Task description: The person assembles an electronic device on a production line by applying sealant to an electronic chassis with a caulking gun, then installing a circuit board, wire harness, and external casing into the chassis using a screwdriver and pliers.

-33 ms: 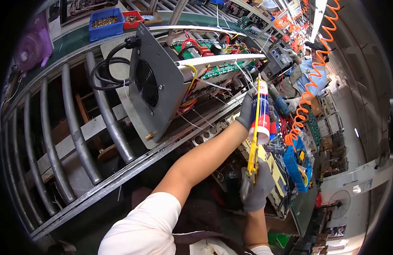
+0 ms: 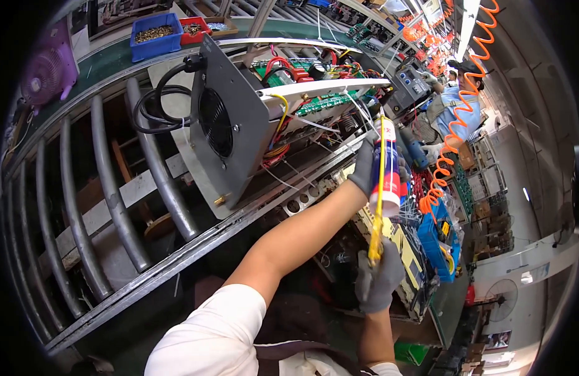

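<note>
A yellow caulking gun (image 2: 380,213) loaded with a white, blue and red sealant cartridge (image 2: 388,172) is held slanting away from me. My left hand (image 2: 364,164), in a grey glove, is closed around the cartridge near its front end. My right hand (image 2: 383,279), gloved too, is wrapped around the gun's handle end; the handle is mostly hidden. Just beyond the nozzle and to its left stands an open electrical unit (image 2: 239,119) with a grey fan panel, green circuit boards, red and yellow wires and white cable ties. It lies on the roller conveyor.
Metal rollers (image 2: 114,194) fill the left. Blue (image 2: 156,39) and red (image 2: 194,31) bins of small parts stand at the back. A blue tool tray (image 2: 434,244) is on the right, below an orange coiled hose (image 2: 468,103). A co-worker (image 2: 458,113) is at the far right.
The rear of the caulking gun and its cartridge have shifted slightly right. My right fingers have moved a little around the handle. The electrical unit has not moved.
</note>
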`<action>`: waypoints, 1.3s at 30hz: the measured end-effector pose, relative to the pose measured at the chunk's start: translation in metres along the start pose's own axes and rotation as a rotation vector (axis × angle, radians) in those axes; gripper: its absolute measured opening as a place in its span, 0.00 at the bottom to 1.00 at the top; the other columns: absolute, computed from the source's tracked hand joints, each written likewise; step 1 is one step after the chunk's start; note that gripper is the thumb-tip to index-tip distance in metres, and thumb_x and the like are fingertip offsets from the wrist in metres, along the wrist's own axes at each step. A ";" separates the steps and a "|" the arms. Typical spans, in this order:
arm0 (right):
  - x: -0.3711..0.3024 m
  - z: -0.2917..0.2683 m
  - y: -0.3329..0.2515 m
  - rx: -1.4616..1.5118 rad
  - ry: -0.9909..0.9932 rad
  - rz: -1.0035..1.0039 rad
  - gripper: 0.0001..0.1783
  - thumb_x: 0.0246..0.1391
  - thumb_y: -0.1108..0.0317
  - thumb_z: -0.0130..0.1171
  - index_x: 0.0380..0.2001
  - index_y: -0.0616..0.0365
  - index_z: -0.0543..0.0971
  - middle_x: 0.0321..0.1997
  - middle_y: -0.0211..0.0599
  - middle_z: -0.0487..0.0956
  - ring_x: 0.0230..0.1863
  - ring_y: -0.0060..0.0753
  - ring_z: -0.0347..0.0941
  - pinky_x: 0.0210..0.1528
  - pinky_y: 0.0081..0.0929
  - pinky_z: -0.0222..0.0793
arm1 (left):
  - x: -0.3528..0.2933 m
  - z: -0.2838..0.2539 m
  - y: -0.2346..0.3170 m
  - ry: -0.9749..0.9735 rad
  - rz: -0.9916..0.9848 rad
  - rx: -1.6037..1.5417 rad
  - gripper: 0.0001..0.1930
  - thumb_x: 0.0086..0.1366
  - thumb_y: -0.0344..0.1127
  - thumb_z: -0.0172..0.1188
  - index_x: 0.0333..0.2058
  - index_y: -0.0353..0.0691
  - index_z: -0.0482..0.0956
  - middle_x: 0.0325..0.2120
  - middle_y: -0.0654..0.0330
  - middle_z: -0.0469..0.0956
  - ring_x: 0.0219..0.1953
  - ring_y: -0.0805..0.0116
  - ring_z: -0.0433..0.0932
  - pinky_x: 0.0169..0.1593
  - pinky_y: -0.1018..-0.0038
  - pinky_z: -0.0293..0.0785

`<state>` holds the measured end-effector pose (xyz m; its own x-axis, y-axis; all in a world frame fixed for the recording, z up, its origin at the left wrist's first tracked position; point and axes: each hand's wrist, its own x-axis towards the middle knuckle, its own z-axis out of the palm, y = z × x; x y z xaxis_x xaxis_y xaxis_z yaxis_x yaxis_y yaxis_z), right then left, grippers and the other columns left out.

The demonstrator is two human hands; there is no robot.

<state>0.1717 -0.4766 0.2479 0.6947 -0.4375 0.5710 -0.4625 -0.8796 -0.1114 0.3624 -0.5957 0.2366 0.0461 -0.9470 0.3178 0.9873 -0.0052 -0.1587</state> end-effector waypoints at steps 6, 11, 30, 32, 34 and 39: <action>-0.114 -0.004 0.055 0.659 0.383 0.444 0.28 0.60 0.56 0.45 0.56 0.67 0.63 0.53 0.43 0.69 0.51 0.34 0.68 0.53 0.29 0.63 | -0.006 -0.002 -0.079 -0.017 -0.037 0.166 0.20 0.62 0.52 0.55 0.38 0.41 0.67 0.26 0.56 0.75 0.29 0.64 0.78 0.40 0.63 0.78; -0.129 -0.052 0.040 0.985 0.442 0.759 0.24 0.59 0.48 0.49 0.43 0.61 0.67 0.22 0.32 0.70 0.19 0.22 0.66 0.20 0.21 0.65 | -0.029 0.009 -0.138 0.049 0.044 0.219 0.15 0.65 0.40 0.53 0.46 0.39 0.67 0.35 0.56 0.77 0.36 0.64 0.79 0.44 0.64 0.78; -0.218 -0.068 0.140 2.079 0.528 0.635 0.35 0.53 0.33 0.45 0.35 0.61 0.65 0.11 0.27 0.59 0.07 0.22 0.51 0.09 0.19 0.51 | -0.042 0.000 -0.205 0.132 0.075 0.406 0.20 0.65 0.42 0.55 0.50 0.38 0.66 0.42 0.56 0.75 0.45 0.65 0.76 0.52 0.66 0.73; -0.209 -0.067 0.139 2.090 0.561 0.700 0.40 0.50 0.27 0.42 0.20 0.61 0.67 0.09 0.29 0.60 0.05 0.25 0.51 0.09 0.21 0.50 | -0.048 0.004 -0.202 0.100 0.103 0.445 0.23 0.65 0.43 0.55 0.53 0.37 0.64 0.46 0.56 0.74 0.47 0.66 0.75 0.54 0.67 0.71; -0.202 -0.059 0.148 2.017 0.295 0.564 0.43 0.46 0.24 0.43 0.22 0.62 0.68 0.09 0.29 0.59 0.06 0.26 0.54 0.09 0.21 0.52 | -0.055 0.009 -0.190 0.113 0.107 0.538 0.25 0.63 0.43 0.56 0.54 0.37 0.62 0.48 0.58 0.71 0.50 0.68 0.72 0.55 0.68 0.69; -0.188 -0.005 0.146 1.858 0.291 0.996 0.40 0.48 0.29 0.47 0.45 0.57 0.71 0.15 0.28 0.63 0.09 0.25 0.56 0.10 0.23 0.54 | -0.074 0.002 -0.144 0.097 0.098 0.914 0.34 0.57 0.40 0.63 0.58 0.35 0.57 0.49 0.59 0.68 0.52 0.68 0.68 0.57 0.70 0.64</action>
<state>-0.0288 -0.5220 0.1283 0.4542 -0.8834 -0.1153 0.5444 0.3777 -0.7490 0.2170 -0.5243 0.2379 0.1634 -0.9528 0.2560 0.7178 0.2928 0.6316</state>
